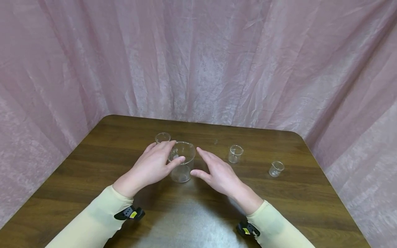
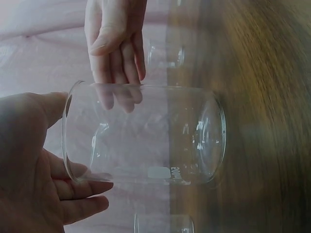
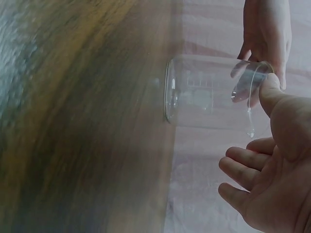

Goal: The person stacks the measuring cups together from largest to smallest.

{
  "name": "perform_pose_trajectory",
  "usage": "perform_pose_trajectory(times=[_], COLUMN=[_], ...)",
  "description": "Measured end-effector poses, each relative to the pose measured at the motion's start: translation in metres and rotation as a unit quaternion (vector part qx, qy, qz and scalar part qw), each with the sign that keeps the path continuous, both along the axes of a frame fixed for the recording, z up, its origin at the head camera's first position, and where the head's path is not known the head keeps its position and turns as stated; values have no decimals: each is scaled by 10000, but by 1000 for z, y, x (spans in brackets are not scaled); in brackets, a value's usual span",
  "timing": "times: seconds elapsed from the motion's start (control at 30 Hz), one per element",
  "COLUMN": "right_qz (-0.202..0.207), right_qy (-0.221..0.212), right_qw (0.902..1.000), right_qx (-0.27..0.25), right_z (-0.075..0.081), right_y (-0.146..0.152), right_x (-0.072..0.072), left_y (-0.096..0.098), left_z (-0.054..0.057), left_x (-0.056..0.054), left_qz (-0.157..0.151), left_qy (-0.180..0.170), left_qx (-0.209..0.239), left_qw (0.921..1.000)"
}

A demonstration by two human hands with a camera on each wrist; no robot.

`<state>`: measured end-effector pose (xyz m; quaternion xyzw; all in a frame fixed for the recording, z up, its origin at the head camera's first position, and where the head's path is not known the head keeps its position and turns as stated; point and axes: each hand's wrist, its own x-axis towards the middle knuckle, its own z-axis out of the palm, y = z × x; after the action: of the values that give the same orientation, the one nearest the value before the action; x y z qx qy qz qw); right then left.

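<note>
A large clear glass beaker [image 1: 181,175] stands upright on the table between both hands. In the left wrist view the beaker [image 2: 141,136] looks empty and bears a white 500 ml mark. My left hand [image 1: 152,167] is at its left side near the rim, fingers extended and thumb across the near side; whether it touches the glass I cannot tell. To the beaker's right, my right hand [image 1: 220,174] has its fingers loosely extended and holds nothing. The right wrist view shows that beaker [image 3: 194,92] beyond the right hand's fingers [image 3: 243,167].
A smaller glass beaker [image 1: 162,135] stands behind my left hand, partly hidden. Two more small beakers, one nearer [image 1: 235,155] and one farther right [image 1: 276,169], stand right of my right hand. The wooden table [image 1: 93,165] backs onto a pink curtain [image 1: 198,62].
</note>
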<state>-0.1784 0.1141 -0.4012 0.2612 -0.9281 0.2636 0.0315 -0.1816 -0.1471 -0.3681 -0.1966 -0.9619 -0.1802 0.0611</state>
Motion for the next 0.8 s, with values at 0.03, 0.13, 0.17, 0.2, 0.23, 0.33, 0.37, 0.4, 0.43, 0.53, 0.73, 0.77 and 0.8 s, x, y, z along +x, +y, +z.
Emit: perform_pose_trajectory(times=[0.03,0.13,0.17,0.2,0.23,0.33,0.37,0.4,0.43,0.53,0.73,0.77,0.8], right_qz=[-12,-78,-104,-123,-146,-195,-207,-218,-244,-336,-466,-463,-459], right_qy=[12,5,-3,-1,3,36,34,31,13,-93,-118,-90,-68], right_qw=[10000,10000,9999,9999,9999,9997,9997,9996,9995,9992,9984,9984,9984], right_qx=[-5,-37,-53,-69,-86,-148,-160,-178,-189,-220,-299,-318,-334], right_z=[0,0,1,1,2,2,3,3,3,3,5,5,5], right_y=[1,3,3,4,5,7,7,8,8,11,15,16,16], right_x=[0,1,1,2,2,2,3,2,3,3,2,1,1], left_y=[2,6,8,9,11,15,17,19,20,25,35,36,37], left_z=[0,0,-1,-1,-1,-2,-3,-3,-3,-4,-4,-4,-5], left_x=[0,-1,-1,-2,-2,-2,-2,-2,-2,-2,-3,-3,-3], left_qz=[-3,-29,-37,-44,-49,-64,-66,-68,-73,-85,-127,-135,-142], left_qy=[5,29,36,48,52,69,70,76,76,79,143,165,188], left_qx=[-19,-51,-52,-50,-48,-34,-26,-25,-22,-4,-9,-14,-20], left_qw=[10000,10000,10000,10000,10000,9999,10000,9999,9999,9999,9998,9998,9997])
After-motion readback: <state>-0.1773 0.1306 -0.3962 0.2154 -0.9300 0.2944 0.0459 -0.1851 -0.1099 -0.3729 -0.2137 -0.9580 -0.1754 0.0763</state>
